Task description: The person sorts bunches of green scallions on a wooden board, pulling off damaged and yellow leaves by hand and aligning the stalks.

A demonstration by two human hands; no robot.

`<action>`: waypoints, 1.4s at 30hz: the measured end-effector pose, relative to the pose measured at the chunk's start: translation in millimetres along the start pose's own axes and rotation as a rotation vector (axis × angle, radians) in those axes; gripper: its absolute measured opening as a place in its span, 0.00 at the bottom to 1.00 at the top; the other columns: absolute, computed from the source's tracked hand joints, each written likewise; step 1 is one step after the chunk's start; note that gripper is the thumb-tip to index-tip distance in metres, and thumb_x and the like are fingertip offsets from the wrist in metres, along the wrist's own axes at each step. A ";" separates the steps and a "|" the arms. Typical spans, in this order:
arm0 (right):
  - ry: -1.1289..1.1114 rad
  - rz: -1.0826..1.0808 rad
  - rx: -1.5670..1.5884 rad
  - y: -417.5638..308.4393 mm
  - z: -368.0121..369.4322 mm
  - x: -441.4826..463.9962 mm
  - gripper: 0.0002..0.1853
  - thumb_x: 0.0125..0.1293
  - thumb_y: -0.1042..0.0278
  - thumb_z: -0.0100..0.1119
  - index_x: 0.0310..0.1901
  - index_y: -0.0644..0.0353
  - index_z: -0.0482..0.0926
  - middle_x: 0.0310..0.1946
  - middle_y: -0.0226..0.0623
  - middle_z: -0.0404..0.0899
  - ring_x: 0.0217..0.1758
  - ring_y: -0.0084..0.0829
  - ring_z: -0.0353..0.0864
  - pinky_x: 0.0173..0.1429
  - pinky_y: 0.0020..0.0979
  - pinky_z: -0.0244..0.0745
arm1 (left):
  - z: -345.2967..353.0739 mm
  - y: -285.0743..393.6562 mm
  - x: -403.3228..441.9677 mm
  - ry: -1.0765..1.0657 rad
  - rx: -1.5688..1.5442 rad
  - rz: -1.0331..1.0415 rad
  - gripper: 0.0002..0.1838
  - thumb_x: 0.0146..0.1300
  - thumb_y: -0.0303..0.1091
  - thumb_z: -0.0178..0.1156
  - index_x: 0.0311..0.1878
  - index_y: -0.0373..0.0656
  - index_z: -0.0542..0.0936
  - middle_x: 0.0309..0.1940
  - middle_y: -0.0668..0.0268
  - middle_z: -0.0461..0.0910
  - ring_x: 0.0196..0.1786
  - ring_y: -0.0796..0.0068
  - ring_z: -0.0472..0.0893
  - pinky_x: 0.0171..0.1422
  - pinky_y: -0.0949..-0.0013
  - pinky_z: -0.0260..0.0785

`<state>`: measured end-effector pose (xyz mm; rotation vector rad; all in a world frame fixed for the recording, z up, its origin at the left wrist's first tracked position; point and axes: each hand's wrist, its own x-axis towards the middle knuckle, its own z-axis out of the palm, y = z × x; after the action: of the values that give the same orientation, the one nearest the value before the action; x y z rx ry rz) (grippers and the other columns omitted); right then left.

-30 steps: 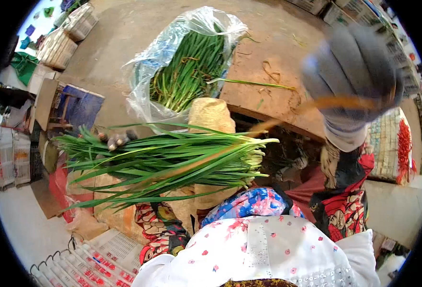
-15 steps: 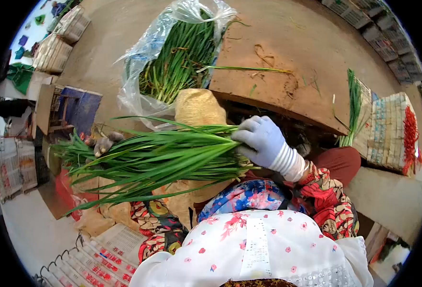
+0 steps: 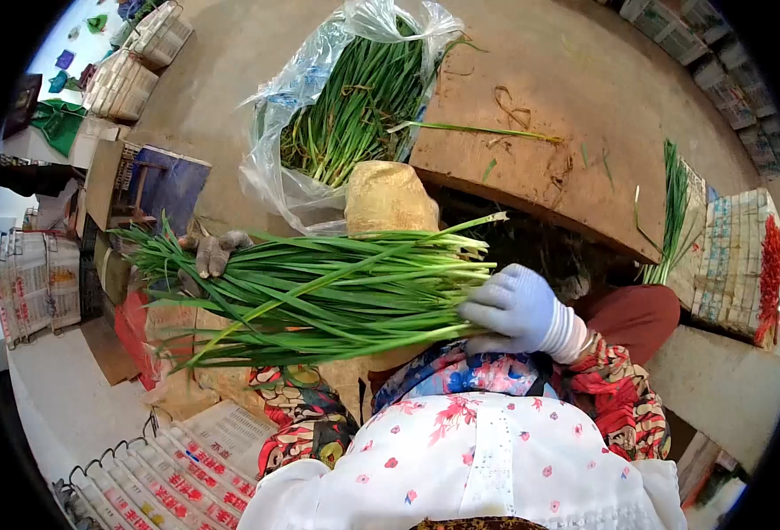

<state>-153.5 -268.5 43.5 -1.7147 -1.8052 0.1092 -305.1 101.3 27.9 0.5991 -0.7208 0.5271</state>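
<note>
A big bunch of long green garlic chives (image 3: 346, 291) lies crosswise in front of me, pale stem ends at the right and leaf tips at the left. My left hand (image 3: 216, 254), in a dirty grey glove, has its fingers wrapped over the leafy end; the rest of it is hidden under the leaves. At the stem end, my right hand (image 3: 515, 314) wears a white knit glove. Its fingers curl against the lower stems and grip some of them. One pale stalk sticks out above the others at the upper right of the bunch.
Beyond the bunch, a clear plastic bag (image 3: 275, 168) holds more greens. A brown board (image 3: 531, 132) with loose leaf scraps is beside it. At right, a small bundle of greens (image 3: 673, 212) leans by a crate (image 3: 730, 256) with red ties (image 3: 771, 274).
My right hand has moved down and slightly right, from the upper stems to the lower ones. The leaves lie more evenly gathered, and my left fingers reach further over them. The view has shifted slightly.
</note>
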 end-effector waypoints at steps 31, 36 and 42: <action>0.028 -0.119 -0.452 -74.2 100.6 160.6 0.47 0.36 0.49 0.69 0.63 0.48 0.62 0.62 0.50 0.60 0.63 0.64 0.57 0.58 0.69 0.50 | 39.9 7.9 -3.2 0.727 0.115 0.232 0.18 0.69 0.39 0.47 0.57 0.38 0.69 0.32 0.67 0.74 0.37 0.72 0.75 0.55 0.63 0.67; 0.025 0.210 -0.262 -67.8 61.9 204.4 0.61 0.29 0.51 0.76 0.67 0.62 0.51 0.66 0.58 0.52 0.67 0.54 0.57 0.63 0.47 0.59 | 72.1 -15.5 41.9 1.006 0.378 0.171 0.16 0.64 0.36 0.55 0.53 0.40 0.72 0.29 0.67 0.75 0.33 0.70 0.76 0.43 0.67 0.73; 0.163 0.512 0.203 -33.4 -2.6 205.4 0.60 0.31 0.59 0.76 0.66 0.65 0.49 0.57 0.58 0.66 0.60 0.53 0.69 0.63 0.38 0.65 | -0.7 -70.2 76.9 0.670 1.130 -0.021 0.17 0.65 0.39 0.55 0.53 0.40 0.73 0.45 0.63 0.76 0.45 0.72 0.75 0.48 0.71 0.71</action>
<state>-170.2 -84.9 140.2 -1.9338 -1.1644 0.3436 -211.6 70.0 61.5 1.3737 0.2972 1.0481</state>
